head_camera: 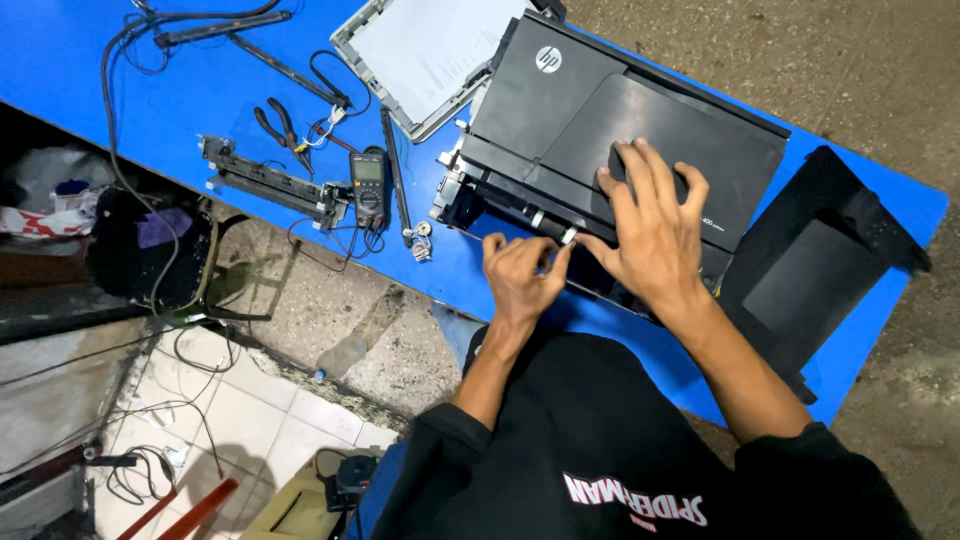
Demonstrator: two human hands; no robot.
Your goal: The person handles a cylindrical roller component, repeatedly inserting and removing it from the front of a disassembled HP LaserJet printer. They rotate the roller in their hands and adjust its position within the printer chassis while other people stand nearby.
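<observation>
Our left hand (520, 275) pinches a small white part (568, 236) on the black printer (640, 130) front edge; right hand (650, 225) lies open, flat on top, just beside.

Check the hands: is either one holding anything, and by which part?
Left hand pinches a small white piece at the printer's front edge. Right hand lies flat on the printer's top, pressing, no closed grip.

A repair workshop: pliers (280, 125), a multimeter (368, 185) and loose printer parts (270, 183) strewn across a blue workbench (60, 60).
</observation>
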